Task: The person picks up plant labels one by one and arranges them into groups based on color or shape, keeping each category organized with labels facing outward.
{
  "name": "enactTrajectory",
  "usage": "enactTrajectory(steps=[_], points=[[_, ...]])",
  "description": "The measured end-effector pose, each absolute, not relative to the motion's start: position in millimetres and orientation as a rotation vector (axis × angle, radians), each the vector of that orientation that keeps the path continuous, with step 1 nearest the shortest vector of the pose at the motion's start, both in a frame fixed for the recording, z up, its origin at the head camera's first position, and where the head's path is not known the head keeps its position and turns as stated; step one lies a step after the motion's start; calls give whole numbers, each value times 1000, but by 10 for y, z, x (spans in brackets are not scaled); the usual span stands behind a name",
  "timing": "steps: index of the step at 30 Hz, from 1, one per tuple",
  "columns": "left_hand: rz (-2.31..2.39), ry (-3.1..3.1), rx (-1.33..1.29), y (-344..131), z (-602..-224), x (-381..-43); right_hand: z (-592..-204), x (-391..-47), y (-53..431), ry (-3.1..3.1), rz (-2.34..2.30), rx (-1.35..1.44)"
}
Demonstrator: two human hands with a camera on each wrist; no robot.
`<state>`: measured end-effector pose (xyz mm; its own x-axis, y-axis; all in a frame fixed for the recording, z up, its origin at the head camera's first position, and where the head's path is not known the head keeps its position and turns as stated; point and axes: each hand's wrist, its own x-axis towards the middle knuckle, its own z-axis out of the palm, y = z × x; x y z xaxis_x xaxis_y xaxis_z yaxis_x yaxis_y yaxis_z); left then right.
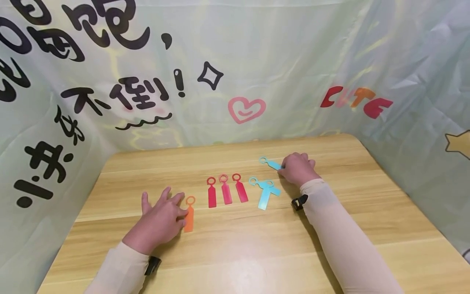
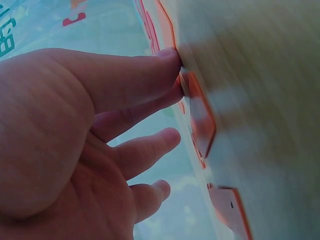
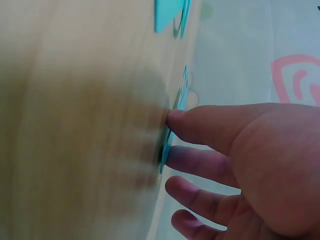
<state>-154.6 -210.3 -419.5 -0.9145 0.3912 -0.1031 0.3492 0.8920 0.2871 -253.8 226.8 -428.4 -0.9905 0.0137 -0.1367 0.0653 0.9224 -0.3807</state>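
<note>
My left hand [image 1: 161,222] has its fingers spread, with thumb and index tips at the left edge of an orange ring-topped tag [image 1: 189,220]. In the left wrist view another orange tag [image 2: 202,117] lies below those fingertips, hidden by the hand in the head view. At the far right, my right hand [image 1: 298,169] pinches the lower end of a light-blue tag [image 1: 273,164] between thumb and index finger. Its ring points left, away from the hand. Just nearer on the table, two more blue tags [image 1: 265,200] overlap crosswise.
Between the hands, three red-pink tags [image 1: 225,194] lie side by side, rings toward the back. All rest on a wooden table [image 1: 235,253]. A printed cloth [image 1: 279,49] hangs behind the table and along its sides. Each wrist wears a black strap [image 1: 299,202].
</note>
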Motion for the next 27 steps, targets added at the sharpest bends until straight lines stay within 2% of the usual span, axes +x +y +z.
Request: enactTrajectory(steps=[8,27], points=[[412,2888,573,-2080,-4215,-1543,-4264,-2487,2297,3015,-495,55],[419,2881,584,-2100,-4191,-1556,-4153,-2241,2691,3031,-389,255]])
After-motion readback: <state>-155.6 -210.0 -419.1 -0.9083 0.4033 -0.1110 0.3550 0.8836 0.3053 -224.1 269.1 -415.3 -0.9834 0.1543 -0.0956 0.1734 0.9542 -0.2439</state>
